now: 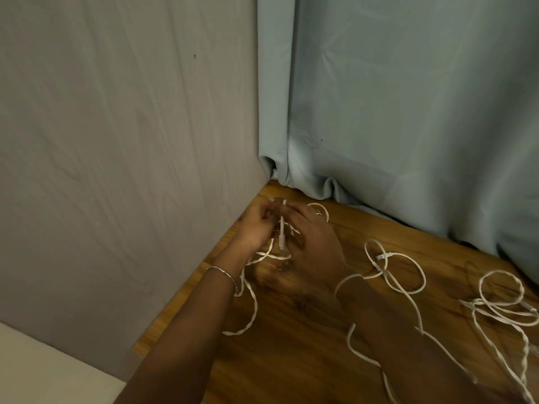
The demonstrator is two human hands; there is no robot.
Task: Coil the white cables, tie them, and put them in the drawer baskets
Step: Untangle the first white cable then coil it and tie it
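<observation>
Up at the bench's (291, 345) far left corner; my left hand (256, 228) pinches the white cable (282, 231), my right hand (313, 239) grips its loops; trailing slack could snag the loose cables (392, 268) rightward, I reckon, and undo the coil.

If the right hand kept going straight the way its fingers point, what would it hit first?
The right hand would likely meet the left hand first, across the white cable both hold; then the grey wall. Depth unclear.
</observation>
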